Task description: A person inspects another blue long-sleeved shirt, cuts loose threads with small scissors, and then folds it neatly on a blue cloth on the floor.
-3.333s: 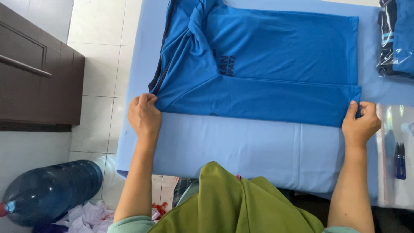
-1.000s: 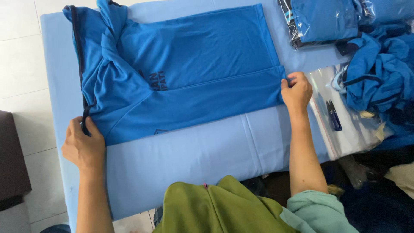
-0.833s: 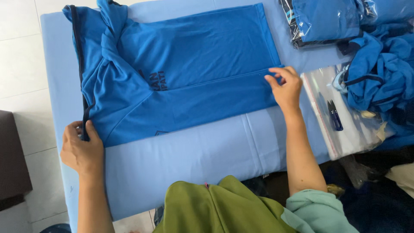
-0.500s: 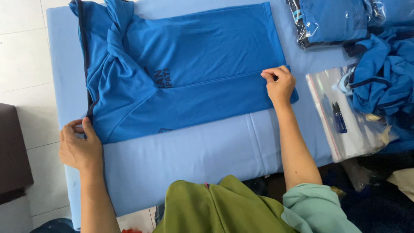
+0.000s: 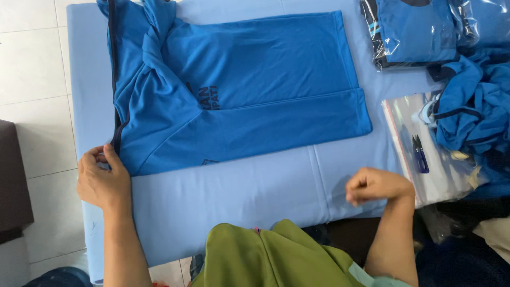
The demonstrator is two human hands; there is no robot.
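Head view shows the left hand (image 5: 103, 180) pinching the near corner of the half-folded shirt (image 5: 239, 90) lying flat on the surface (image 5: 255, 186), right hand (image 5: 377, 185) fisted, empty, well clear; folding cleanly calls for aligned edges.

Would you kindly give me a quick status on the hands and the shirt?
Left hand pinching the blue shirt corner. Right hand fisted, clear of it. Shirt half-folded, flat on table. Nothing in the way.
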